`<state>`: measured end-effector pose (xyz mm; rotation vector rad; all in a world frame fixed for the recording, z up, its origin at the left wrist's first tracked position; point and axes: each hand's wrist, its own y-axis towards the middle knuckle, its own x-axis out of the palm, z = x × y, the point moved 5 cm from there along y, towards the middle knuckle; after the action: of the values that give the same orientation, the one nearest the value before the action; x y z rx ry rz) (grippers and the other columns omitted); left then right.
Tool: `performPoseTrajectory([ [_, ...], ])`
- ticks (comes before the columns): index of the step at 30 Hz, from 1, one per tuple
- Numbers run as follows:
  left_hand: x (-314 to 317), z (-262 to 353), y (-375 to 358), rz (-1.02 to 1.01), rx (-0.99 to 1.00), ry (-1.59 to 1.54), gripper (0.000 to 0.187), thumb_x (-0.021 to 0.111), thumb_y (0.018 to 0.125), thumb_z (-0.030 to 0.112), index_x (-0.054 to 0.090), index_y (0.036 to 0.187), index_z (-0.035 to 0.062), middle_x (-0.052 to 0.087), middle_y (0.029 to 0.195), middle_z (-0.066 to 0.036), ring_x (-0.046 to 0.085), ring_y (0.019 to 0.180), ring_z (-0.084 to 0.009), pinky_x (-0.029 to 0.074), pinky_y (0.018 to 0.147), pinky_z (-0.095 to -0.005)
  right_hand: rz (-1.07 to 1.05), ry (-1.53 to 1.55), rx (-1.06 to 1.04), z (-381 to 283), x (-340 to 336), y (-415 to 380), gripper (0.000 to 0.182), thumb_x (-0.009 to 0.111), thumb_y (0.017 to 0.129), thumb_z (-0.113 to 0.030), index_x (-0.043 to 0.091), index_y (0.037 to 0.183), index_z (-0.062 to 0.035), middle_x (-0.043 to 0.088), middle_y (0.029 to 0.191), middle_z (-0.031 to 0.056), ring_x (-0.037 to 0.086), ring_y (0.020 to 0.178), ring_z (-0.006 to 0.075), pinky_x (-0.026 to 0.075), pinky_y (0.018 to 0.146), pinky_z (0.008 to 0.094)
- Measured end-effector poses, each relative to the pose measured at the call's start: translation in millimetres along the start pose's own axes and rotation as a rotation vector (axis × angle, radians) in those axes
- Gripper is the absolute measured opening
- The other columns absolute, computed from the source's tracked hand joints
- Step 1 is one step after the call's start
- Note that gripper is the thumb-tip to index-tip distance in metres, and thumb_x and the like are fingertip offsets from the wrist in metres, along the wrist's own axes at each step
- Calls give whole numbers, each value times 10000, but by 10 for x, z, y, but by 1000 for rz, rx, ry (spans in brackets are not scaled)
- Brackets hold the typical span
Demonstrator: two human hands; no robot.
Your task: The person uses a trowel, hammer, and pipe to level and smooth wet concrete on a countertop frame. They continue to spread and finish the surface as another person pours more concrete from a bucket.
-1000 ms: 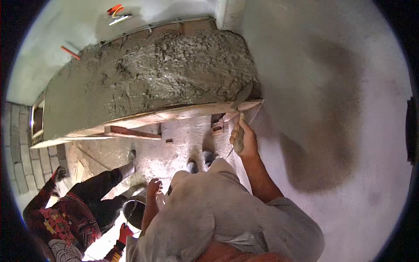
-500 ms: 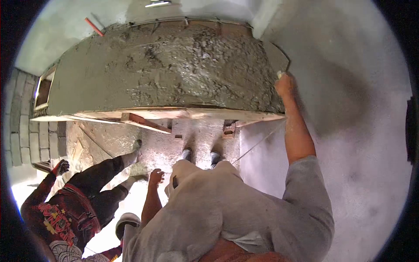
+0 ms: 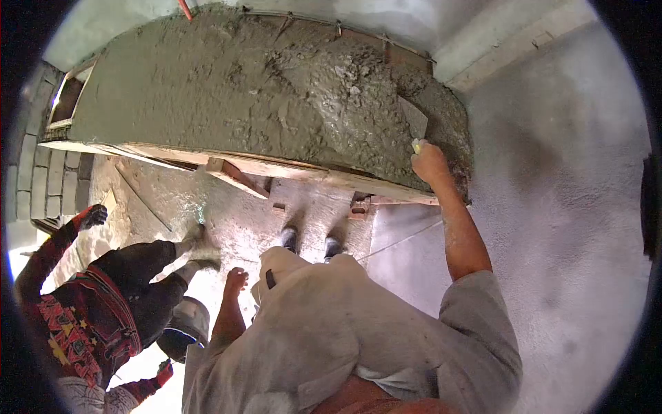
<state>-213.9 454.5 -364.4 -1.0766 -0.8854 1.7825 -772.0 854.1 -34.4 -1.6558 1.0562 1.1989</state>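
Note:
My right hand is closed round the handle of a trowel, whose flat blade rests on wet concrete at the right end of a slab. The concrete is rough and lumpy near the blade and smoother toward the left. Lower down and to the left, my left hand hangs beside my body, away from the slab. Its fingers are curled, and whether they hold anything is too small to tell.
Wooden formwork edges the slab, with a brace below. A co-worker stands at left beside a bucket. A plastered wall rises at right, and a block wall at far left.
My right hand and the trowel have moved left from the wall side onto the concrete. The view has shifted. More of the co-worker's bucket shows.

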Motion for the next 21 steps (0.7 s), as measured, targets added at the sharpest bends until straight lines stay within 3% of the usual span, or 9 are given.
performPoseTrajectory([
  [6, 116, 733, 233, -17, 142, 6, 492, 622, 768, 183, 528, 1227, 34, 650, 862, -119, 621, 658, -203, 512, 533, -345, -53, -106, 26, -225, -193, -81, 238, 564, 774, -110, 638, 962, 18, 647, 913, 255, 634, 881, 411, 500, 790, 495],
  [11, 137, 1167, -35, 40, 252, -88, 490, 621, 749, 161, 539, 1212, 23, 641, 821, -117, 613, 630, -195, 504, 503, -335, -42, -145, -82, -433, -93, -173, 234, 559, 780, -120, 623, 967, 7, 648, 859, 246, 641, 827, 412, 509, 741, 494],
  [15, 191, 756, 79, -6, 233, -129, 494, 625, 753, 147, 531, 1220, 16, 652, 822, -127, 608, 616, -178, 499, 495, -326, -64, -196, -184, -750, -37, -182, 240, 513, 800, -102, 596, 993, 14, 653, 835, 231, 648, 799, 398, 513, 713, 489],
  [19, 424, 515, -182, -34, 159, -137, 471, 616, 761, 138, 531, 1212, 30, 633, 792, -107, 598, 612, -196, 486, 488, -326, 92, -180, -360, -940, 112, -237, 184, 530, 804, -105, 613, 917, 14, 663, 795, 194, 669, 750, 356, 537, 647, 479],
  [21, 511, 441, -203, -33, 90, -40, 477, 623, 749, 145, 528, 1204, 38, 630, 795, -105, 601, 620, -201, 484, 493, -341, 57, -151, -325, -1001, 173, -304, 201, 525, 797, -98, 609, 944, 12, 657, 809, 203, 658, 769, 367, 527, 671, 476],
])
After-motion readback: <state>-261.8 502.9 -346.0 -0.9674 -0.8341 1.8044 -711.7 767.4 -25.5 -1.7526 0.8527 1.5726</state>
